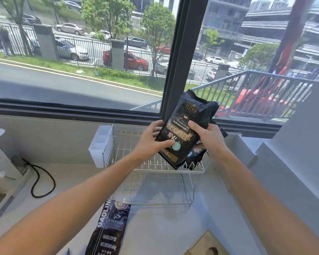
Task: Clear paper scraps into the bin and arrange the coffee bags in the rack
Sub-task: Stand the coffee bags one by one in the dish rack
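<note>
I have both hands on one black coffee bag (184, 133), holding it tilted over the right end of the wire rack (136, 155). My left hand (151, 142) grips its left edge, thumb pressed on the front near the round seal; my right hand (208, 133) is curled round its right edge, thumb on the label. The bag's lower corner is down at the rack's prongs, at about 5 o'clock from my left hand, though I cannot tell whether it is seated between them.

Behind it, at roughly 4 o'clock from the held bag, a second dark bag (196, 157) seems to stand in the rack already, mostly hidden. A third bag (109, 230) lies flat on the desk (50, 203) at 6 o'clock, in front of the rack's clear tray, not yet picked up.

So I judge the racking about midway: one bag probably in, one going in, one left. No paper scraps or bin are plainly in view, so I cannot say how that part stands.
</note>
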